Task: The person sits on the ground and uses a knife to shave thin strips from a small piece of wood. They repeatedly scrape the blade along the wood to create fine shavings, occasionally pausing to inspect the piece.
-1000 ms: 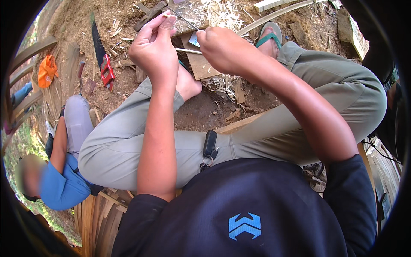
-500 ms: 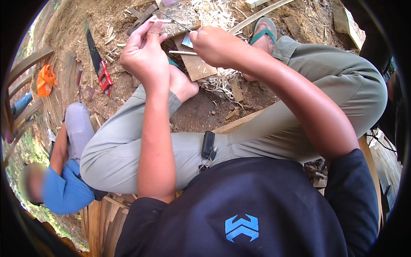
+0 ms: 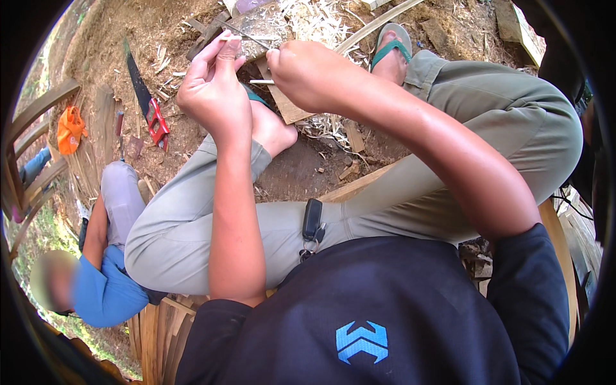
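- Hand saw [image 3: 146, 99], red handle: flat on the ground, well to the left of both hands. Risk judged slight; a careless sideways reach could meet its blade.
- Left hand [image 3: 215, 96]: thumb and fingertips pinched together, other fingers loosely curled, gripping a small pale piece. The hold looks small, so the piece could likely twist or slip under pressure.
- Small pale piece [image 3: 224, 36]: at the left fingertips, beyond the palm; up and to the left of the right hand, well apart from it. Mostly covered by the fingers; full shape cannot be told.
- Thin dark tool [image 3: 247, 35]: slants up and leftward from the right hand, passing close by the left fingertips; contact with the piece cannot be told. Chief hazard, if edged: a skid or too hard a push could carry it into the left thumb.
- Pale stick [image 3: 260, 82]: just left of the right hand, below the tool; whether held or lying loose cannot be told.
- Left foot [image 3: 277, 129]: nearer the body than the hands, sandal strap showing. A fumbled tool could fall on its bare skin.
- Right hand [image 3: 308, 74]: closed in a fist around the tool's near end; grip details hidden. A loosened fist could let the tool turn.
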Tool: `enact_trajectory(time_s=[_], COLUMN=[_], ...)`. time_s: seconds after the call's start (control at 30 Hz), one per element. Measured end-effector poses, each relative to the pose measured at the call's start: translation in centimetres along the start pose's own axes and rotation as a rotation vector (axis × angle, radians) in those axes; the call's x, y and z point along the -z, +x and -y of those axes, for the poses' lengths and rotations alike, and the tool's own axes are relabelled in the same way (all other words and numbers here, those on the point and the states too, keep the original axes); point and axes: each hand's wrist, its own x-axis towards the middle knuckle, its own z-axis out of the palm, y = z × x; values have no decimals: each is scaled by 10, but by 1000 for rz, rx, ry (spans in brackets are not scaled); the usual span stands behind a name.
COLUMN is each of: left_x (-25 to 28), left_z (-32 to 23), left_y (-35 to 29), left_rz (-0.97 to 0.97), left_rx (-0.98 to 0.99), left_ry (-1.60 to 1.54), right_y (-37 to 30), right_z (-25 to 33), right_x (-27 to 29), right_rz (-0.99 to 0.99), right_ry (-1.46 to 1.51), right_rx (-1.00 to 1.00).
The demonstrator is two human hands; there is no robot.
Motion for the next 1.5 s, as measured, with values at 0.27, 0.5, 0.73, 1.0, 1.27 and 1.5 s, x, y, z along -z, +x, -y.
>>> enact_trajectory(time_s=[0.27, 0.5, 0.73, 1.0, 1.27, 1.5], left_x=[3, 2, 1, 2, 4, 7], left_z=[2, 1, 1, -1, 0, 1], left_y=[2, -1, 2, 1, 4, 3], left_rz=[1, 30, 28, 29, -12, -18], left_rx=[4, 25, 39, 54, 76, 65], left_ry=[-6, -5, -21, -38, -29, 17], right_y=[1, 2, 1, 5, 10, 6], right_z=[-1, -20, -32, -35, -23, -12], right_x=[-6, -16, -19, -23, -18, -16], right_rz=[-13, 93, 124, 99, -4, -18], right_ry=[17, -31, -40, -65, -3, 6], right_rx=[-13, -21, -60, -66, 47, 34])
